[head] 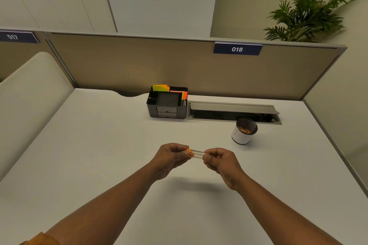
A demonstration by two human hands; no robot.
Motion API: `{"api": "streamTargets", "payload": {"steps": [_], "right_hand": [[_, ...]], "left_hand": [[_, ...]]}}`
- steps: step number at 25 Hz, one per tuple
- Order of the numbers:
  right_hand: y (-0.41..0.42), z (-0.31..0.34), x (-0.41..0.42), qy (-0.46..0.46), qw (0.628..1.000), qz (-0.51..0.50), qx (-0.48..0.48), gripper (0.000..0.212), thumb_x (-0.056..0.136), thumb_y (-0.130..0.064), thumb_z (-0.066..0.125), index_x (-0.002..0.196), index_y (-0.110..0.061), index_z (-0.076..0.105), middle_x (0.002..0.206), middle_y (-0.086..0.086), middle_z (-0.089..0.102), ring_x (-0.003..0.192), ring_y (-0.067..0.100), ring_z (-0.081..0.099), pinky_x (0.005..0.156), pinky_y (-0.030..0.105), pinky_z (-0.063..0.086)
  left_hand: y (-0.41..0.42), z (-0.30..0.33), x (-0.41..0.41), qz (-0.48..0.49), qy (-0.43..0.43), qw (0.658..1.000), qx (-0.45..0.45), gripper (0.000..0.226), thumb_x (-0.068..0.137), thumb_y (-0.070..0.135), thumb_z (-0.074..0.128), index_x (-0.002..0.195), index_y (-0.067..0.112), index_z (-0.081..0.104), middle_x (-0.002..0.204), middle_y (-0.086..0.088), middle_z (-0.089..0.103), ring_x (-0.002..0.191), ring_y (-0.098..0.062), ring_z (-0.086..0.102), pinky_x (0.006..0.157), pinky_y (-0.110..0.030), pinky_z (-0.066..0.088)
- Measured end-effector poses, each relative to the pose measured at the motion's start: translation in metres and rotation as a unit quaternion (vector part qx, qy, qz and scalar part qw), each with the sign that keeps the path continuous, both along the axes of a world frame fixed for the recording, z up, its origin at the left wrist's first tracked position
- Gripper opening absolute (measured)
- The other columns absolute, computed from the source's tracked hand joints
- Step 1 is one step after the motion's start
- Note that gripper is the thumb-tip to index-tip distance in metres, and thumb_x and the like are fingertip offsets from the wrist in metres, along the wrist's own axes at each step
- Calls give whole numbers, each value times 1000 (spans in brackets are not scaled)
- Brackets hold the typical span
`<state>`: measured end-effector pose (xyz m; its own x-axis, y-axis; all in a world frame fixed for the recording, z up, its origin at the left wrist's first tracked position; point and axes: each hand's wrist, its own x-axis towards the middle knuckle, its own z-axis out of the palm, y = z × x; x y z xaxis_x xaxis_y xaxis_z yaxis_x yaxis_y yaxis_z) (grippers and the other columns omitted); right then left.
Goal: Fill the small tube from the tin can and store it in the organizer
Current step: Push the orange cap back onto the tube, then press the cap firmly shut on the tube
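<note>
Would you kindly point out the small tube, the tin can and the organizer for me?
small tube (197, 154): head view, on the clear middle of its body.
tin can (240, 137): head view, on its white outer wall.
organizer (166, 112): head view, on its black front face with drawers.

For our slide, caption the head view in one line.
Both hands hold a capped clear tube above the desk, tin can and organizer beyond.

White "018" reads clear on the blue plate (237, 49) clipped to the partition's (139, 65) top edge; over at the left edge another blue plate (19, 37) shows "017"; a marker (184, 101) in the organizer (166, 103) carries "camlin" down its barrel
</note>
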<state>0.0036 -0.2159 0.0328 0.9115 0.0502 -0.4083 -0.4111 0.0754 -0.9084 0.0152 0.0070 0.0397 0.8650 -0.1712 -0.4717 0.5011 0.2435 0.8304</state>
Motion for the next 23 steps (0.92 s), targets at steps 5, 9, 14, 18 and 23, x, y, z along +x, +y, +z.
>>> {"api": "streamTargets", "payload": {"steps": [5, 9, 14, 18, 23], "right_hand": [[1, 1, 5, -7, 1000, 5, -17, 10, 84, -1, 79, 92, -7, 80, 79, 9, 77, 72, 20, 74, 67, 24, 60], [0, 2, 10, -8, 999, 24, -45, 8, 84, -1, 78, 90, -7, 79, 81, 12, 76, 74, 22, 72, 66, 25, 59], [0, -6, 12, 2, 995, 58, -87, 10, 82, -4, 82, 89, -8, 77, 83, 12, 75, 72, 22, 73, 70, 30, 62], [6, -12, 31, 15, 976, 118, -181, 19, 75, -13, 87, 89, -14, 75, 86, 8, 75, 73, 18, 66, 69, 30, 58], [24, -14, 72, -30, 955, 113, -271, 18, 76, -16, 88, 86, -22, 75, 90, 0, 73, 83, 17, 69, 72, 31, 59]], "left_hand": [[-2, 0, -1, 8, 4, 1000, -2, 18, 86, -6, 71, 103, -2, 74, 106, -24, 76, 96, -33, 75, 81, -31, 63], [-5, -3, 0, 6, -7, 1000, 18, 19, 86, -5, 72, 104, -2, 73, 105, -24, 75, 96, -32, 75, 83, -31, 63], [0, -9, 4, -34, -13, 998, 55, 16, 86, -2, 74, 100, 2, 74, 103, -22, 76, 93, -28, 75, 79, -27, 62], [7, -18, 19, -38, -8, 997, 71, 16, 86, -2, 73, 99, 7, 74, 100, -16, 75, 93, -25, 71, 81, -28, 60], [20, -48, 32, -33, -53, 942, 329, 16, 94, 18, 65, 106, 12, 73, 108, -5, 71, 95, -19, 65, 85, -34, 53]]}}
